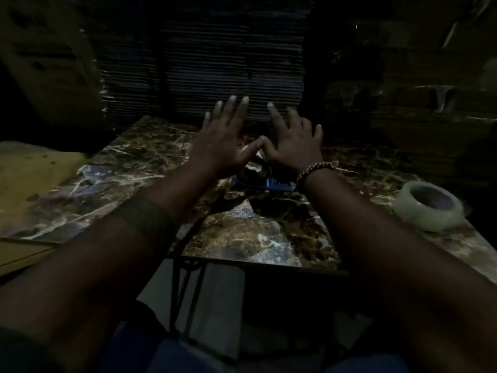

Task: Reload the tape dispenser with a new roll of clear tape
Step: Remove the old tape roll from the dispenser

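The scene is dim. My left hand [224, 133] and my right hand [291, 138] are stretched out side by side above the marbled table [255, 238], fingers spread, thumb tips touching, holding nothing. Below and between them lies the tape dispenser [259, 177], dark with blue parts, mostly hidden by my hands and wrists. A roll of clear tape [429, 208] lies flat near the table's right edge, well apart from both hands. My right wrist wears a beaded bracelet [314, 169].
A tall stack of flat cardboard sheets [204, 63] rises right behind the table. Cardboard boxes stand at the left [45, 55] and right [430, 109]. A yellowish flat board [29, 168] lies at the left. The table's black metal legs [188, 281] show below its front edge.
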A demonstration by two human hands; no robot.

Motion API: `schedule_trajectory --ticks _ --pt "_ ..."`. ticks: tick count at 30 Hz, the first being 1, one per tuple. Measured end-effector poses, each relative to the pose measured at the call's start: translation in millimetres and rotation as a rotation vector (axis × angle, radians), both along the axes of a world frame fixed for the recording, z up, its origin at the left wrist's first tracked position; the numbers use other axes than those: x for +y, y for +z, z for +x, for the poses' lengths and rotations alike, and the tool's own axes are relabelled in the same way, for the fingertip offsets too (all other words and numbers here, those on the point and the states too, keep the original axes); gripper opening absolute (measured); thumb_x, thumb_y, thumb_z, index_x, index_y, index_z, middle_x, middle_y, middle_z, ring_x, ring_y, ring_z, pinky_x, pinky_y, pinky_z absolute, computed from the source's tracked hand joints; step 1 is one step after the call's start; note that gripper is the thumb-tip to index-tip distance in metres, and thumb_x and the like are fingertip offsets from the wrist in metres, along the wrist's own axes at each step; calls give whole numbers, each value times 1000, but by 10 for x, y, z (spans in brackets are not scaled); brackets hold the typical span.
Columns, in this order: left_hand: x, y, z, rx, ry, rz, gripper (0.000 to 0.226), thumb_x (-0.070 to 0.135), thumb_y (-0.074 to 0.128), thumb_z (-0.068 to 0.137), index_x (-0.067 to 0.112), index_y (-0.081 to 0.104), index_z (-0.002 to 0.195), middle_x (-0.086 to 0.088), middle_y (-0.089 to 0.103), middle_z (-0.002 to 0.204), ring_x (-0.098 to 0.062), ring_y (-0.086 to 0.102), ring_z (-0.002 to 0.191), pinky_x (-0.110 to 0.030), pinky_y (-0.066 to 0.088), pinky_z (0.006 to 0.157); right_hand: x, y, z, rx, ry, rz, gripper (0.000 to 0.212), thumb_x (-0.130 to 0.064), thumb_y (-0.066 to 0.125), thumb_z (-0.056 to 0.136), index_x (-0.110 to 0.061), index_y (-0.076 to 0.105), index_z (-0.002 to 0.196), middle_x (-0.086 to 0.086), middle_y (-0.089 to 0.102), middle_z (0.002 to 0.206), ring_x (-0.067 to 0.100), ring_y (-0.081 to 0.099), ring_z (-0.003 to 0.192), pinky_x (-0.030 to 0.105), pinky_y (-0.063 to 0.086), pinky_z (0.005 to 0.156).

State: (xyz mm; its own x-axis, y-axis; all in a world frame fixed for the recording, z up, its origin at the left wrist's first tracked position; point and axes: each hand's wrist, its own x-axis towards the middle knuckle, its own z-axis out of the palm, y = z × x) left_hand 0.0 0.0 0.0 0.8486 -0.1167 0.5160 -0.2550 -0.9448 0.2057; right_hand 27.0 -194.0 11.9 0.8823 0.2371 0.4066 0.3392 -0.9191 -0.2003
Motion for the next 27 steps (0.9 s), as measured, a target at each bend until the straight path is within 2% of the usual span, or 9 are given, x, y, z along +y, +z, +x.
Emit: schedule_trajectory --ticks 4,7,9,10,13,18,21,24,27 --pt "-71 -193 -254 104 16 -82 106 86 32 89 30 3 174 -7 2 184 -38 3 169 -59 7 133 -35 -224 -204 21 24 29 77 -68 36 93 -48 7 162 11 25 170 38 31 151 65 23 120" --pt "-107 -414 -354 223 -21 -212 110 87 39 87 30 2 174 -5 1 184 -32 1 169 -56 9 135 -104 -440 -240 148 102 97 83 -67 42 92 -44 6 163 12 28 167 39 35 148 56 36 116" --pt "-147 -479 -427 312 -72 -317 110 80 55 93 29 0 174 -9 19 181 -30 21 167 -49 27 131 -155 -542 -272 231 159 149 88 -67 47 92 -40 6 164 12 35 163 36 40 146 52 42 113" --pt "-164 -492 -449 350 -85 -370 109 70 63 97 29 -2 174 -11 34 176 -30 37 160 -40 38 122 -168 -581 -305 256 173 150 89 -69 47 91 -38 7 165 11 39 160 34 44 144 50 44 112" --pt "-192 -475 -490 376 -84 -440 110 48 74 100 26 -5 174 -10 53 165 -28 56 147 -25 39 102 -184 -654 -330 257 186 141 95 -80 44 85 -36 15 163 7 47 156 32 48 141 52 45 110" --pt "-131 -505 -526 325 -93 -426 109 32 85 94 28 11 174 -12 55 163 -27 58 144 -28 44 102 -229 -701 -338 224 218 148 88 -62 62 87 -35 22 161 6 52 148 29 49 136 53 46 110" --pt "-97 -546 -600 305 -110 -447 106 23 85 91 31 19 173 -9 56 162 -26 58 144 -31 48 104 -264 -724 -374 214 267 197 85 -62 64 81 -41 29 156 6 57 139 29 55 128 51 50 104" --pt "-88 -578 -697 270 -133 -504 101 21 88 86 35 31 169 6 63 150 -11 62 133 -25 54 103 -270 -732 -411 206 304 253 83 -62 67 77 -45 35 151 4 63 131 25 60 120 48 55 98" --pt "-57 -631 -743 266 -127 -583 103 21 96 76 38 42 163 7 69 146 -6 67 128 -37 59 106 -321 -740 -443 246 351 334 89 -52 78 71 -38 42 151 4 65 133 23 65 120 47 57 99"
